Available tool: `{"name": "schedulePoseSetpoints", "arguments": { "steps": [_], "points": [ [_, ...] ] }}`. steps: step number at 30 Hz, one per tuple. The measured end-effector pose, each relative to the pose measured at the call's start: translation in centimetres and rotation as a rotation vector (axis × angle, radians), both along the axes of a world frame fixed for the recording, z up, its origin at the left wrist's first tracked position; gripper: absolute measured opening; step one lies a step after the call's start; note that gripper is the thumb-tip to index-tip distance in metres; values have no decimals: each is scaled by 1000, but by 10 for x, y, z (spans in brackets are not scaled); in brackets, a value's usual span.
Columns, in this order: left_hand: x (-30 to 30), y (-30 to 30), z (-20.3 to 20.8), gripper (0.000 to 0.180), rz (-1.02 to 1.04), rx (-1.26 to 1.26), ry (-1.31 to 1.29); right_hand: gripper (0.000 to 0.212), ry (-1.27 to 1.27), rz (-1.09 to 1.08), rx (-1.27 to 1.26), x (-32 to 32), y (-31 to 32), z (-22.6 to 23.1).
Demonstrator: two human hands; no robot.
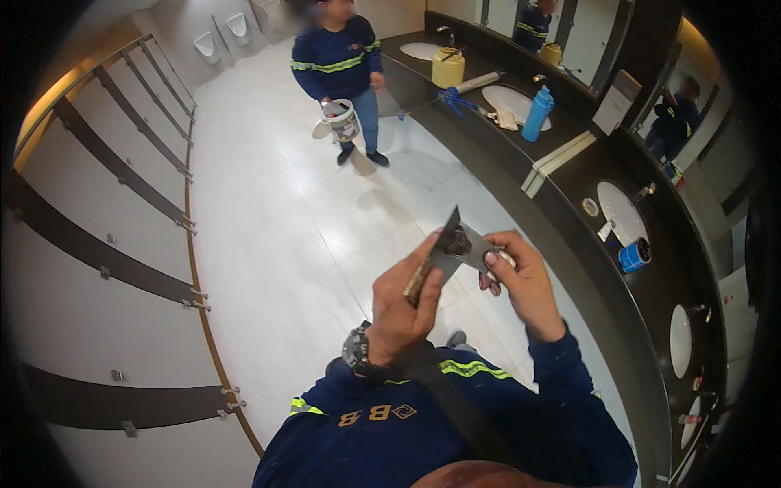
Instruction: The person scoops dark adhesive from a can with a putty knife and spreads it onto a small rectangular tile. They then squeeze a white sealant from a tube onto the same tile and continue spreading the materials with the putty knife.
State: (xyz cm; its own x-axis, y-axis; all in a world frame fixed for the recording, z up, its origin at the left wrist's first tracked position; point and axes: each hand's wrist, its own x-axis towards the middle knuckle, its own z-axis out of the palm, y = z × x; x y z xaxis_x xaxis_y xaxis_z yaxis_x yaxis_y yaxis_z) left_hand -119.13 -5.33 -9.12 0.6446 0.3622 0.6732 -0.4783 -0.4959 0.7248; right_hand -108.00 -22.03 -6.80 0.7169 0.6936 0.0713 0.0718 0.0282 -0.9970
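My left hand (400,309), with a watch on its wrist, is closed around the worn, brownish handle of a putty knife (417,282), whose metal blade points up and away from me. In my right hand (527,281) is a second putty knife (482,254), gripped by its pale handle between thumb and fingers. The two blades meet in front of my chest. A lump of dark paste (460,241) sits where they come together. Dark smears mark the fingertips of my right hand.
A person (338,61) stands ahead holding a white bucket (342,124). Along the right runs a dark counter (569,183) with sinks, a yellow container (447,67), a blue caulking gun (460,102), a blue bottle (538,114) and a blue can (634,255). Stall partitions (106,236) line the left.
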Motion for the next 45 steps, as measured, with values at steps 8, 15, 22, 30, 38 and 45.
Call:
{"name": "schedulePoseSetpoints", "arguments": {
  "steps": [8,15,22,30,38,45],
  "points": [
    [-1,10,0,43,-51,283,174,29,124,-110,204,-5,-6,12],
    [12,7,-33,42,-448,-990,337,32,-508,-86,172,13,-6,-9],
    [16,10,-10,41,-676,-1289,191,47,-840,62,44,31,-2,-4],
    [8,25,-4,38,-449,-1150,167,55,-1115,-169,-265,29,-20,29],
    [7,28,0,28,-286,-918,157,46,-1353,-83,-381,-4,1,66],
    [-3,29,1,37,-300,-846,255,39,-1358,-51,-384,-7,12,69]
  ]
}}
